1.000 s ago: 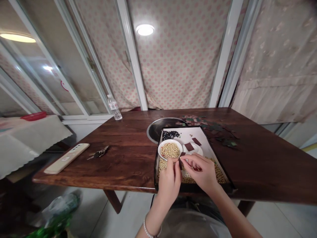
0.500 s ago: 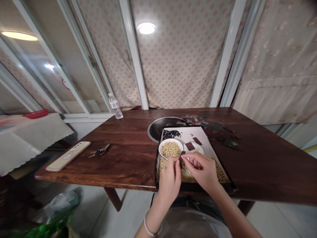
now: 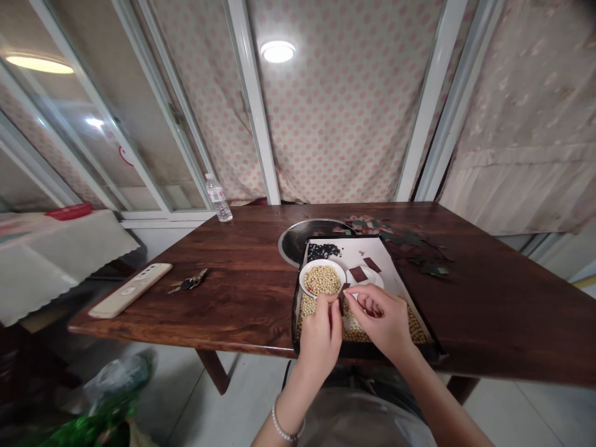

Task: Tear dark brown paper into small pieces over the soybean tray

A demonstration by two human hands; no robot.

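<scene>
My left hand (image 3: 323,326) pinches a small dark brown card (image 3: 344,292) by its edge between thumb and fingers. My right hand (image 3: 382,313) is closed in a pinch against that card, its other fingers curled; whatever lies between its fingertips is too small to make out. Just beyond my left hand is a white bowl (image 3: 321,279) full of pale yellow bead-like balls. A white dish (image 3: 377,280) beside it carries another brown card (image 3: 358,274). Both vessels stand in a black-rimmed tray (image 3: 395,261) with more yellowish balls along its near side, partly hidden by my hands.
Small black pieces (image 3: 325,251) and a third brown card (image 3: 372,264) lie in the tray's far part. Behind it is a round metal pan (image 3: 291,239). Green and brown scraps (image 3: 414,245) spread to the right. Keys (image 3: 189,282), a phone (image 3: 130,290) and a bottle (image 3: 218,200) are leftward.
Both hands stay nearly in place at the brown card. A tiny yellowish bit that showed at my right fingertips is now harder to see. The view has shifted slightly.
</scene>
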